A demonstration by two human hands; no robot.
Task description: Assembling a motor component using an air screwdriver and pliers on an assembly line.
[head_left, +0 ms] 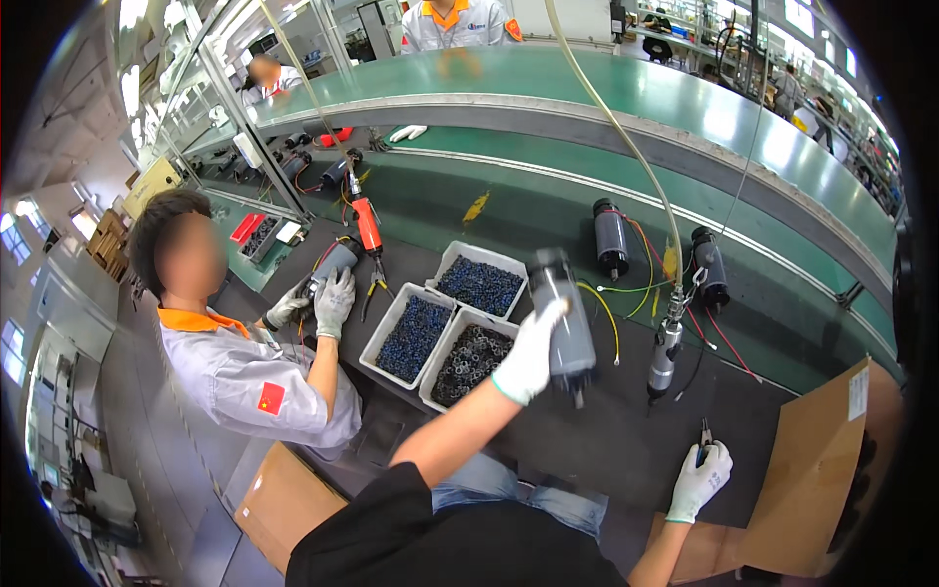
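Observation:
My left hand (531, 360), in a white glove, grips a dark grey cylindrical motor (571, 338) and holds it above the dark worktop. The motor is nearly upright, with a short shaft pointing down, and slightly blurred. Wires with yellow ends lie beside it. My right hand (702, 481), also gloved, is closed round small pliers (705, 435) near the worktop's right end, their jaws pointing away from me. Between my hands an electric screwdriver (666, 357) hangs from a cable. White bins of small dark blue parts (481, 284) and dark rings (473, 364) stand left of the motor.
Two motors with coloured wires (610, 240) (712, 269) rest on the green conveyor (548, 210). An open cardboard box (810, 460) stands at my right. On my left a co-worker (259, 342) holds another motor (337, 259) beside a hanging red screwdriver (366, 223).

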